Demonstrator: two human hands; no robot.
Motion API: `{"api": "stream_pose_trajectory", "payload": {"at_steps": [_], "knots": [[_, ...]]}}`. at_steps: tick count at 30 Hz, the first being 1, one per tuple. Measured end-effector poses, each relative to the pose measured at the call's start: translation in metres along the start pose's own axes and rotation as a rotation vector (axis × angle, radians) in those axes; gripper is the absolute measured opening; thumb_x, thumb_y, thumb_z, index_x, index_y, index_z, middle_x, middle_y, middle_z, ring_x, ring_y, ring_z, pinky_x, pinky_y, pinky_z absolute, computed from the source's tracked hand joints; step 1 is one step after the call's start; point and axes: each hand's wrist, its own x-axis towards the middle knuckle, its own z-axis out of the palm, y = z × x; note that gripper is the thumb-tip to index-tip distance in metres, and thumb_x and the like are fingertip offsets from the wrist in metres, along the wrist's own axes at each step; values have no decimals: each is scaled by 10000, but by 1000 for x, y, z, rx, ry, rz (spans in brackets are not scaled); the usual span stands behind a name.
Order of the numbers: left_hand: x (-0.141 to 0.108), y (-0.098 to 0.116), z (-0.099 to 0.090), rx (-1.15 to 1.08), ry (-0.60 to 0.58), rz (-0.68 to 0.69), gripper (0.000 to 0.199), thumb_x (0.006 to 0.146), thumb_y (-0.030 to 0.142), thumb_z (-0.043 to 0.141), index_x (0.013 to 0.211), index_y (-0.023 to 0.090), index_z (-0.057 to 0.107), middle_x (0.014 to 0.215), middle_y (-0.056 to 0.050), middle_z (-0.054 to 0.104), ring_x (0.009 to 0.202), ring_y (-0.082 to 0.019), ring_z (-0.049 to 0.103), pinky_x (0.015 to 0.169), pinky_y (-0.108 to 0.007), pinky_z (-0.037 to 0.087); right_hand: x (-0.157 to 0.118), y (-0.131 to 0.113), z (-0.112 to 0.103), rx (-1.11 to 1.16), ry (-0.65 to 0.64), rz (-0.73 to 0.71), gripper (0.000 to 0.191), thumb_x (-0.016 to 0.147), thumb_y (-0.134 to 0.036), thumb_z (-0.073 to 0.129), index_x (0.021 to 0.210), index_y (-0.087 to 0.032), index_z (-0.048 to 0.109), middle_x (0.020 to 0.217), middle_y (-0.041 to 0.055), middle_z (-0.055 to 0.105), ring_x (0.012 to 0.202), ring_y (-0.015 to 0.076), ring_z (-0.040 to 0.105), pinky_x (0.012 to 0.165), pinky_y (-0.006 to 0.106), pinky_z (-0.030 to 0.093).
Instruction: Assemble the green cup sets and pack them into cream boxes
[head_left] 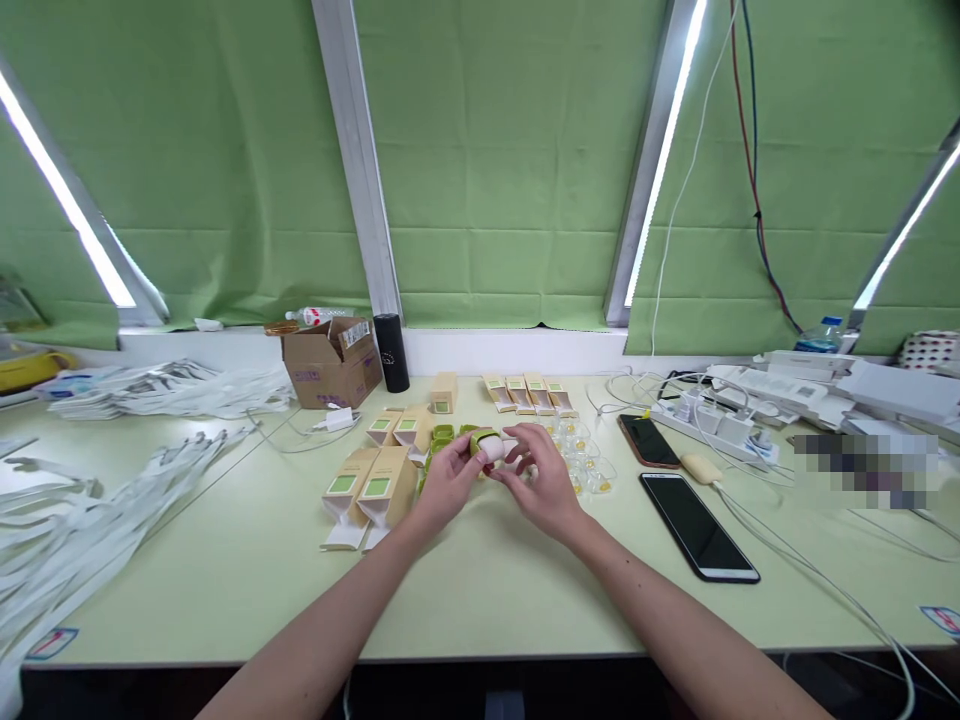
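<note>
Above the middle of the table, my left hand (450, 480) is closed round a small white and green round item (491, 448). My right hand (546, 482) is at the item's right side, fingers curled with the thumb and fingertips close together; what they grip is too small to make out. Behind my left hand lie green pieces (442, 436), partly hidden. Small clear plastic pieces with yellow centres (592, 465) lie behind and to the right of my right hand. Open cream boxes with green labels (386, 485) stand left of my left hand.
More cream boxes (529, 392) stand farther back. Two phones (701, 525) (649, 440), a power strip (716, 435) and cables are at the right. White strips (172, 480) cover the left side. A cardboard box (330, 365) and a black cylinder (391, 353) stand at the back.
</note>
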Motion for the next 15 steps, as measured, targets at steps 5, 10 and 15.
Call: {"api": "stream_pose_trajectory", "payload": {"at_steps": [5, 10, 15], "knots": [[2, 0, 1, -161, -109, -96, 375, 824, 489, 777, 950, 141, 721, 887, -65, 686, 769, -171, 616, 715, -300, 538, -3, 3, -3, -254, -51, -220, 350, 999, -296, 638, 1348, -286, 616, 1371, 124, 645, 972, 226, 740, 719, 343, 643], [2, 0, 3, -164, -150, -97, 352, 833, 480, 772, 910, 142, 709, 826, -41, 639, 727, -151, 570, 675, -282, 497, -3, 4, -2, -286, -42, -309, 349, 1020, -249, 602, 1366, -286, 600, 1333, 108, 712, 1192, 264, 716, 779, 357, 667], [2, 3, 5, -28, -105, -49, 373, 862, 519, 733, 872, 149, 688, 760, -19, 620, 683, -144, 543, 656, -276, 474, -4, 6, 0, -280, -61, -304, 386, 1023, -203, 550, 1402, -272, 577, 1350, 132, 706, 1265, 287, 686, 852, 416, 682]]}}
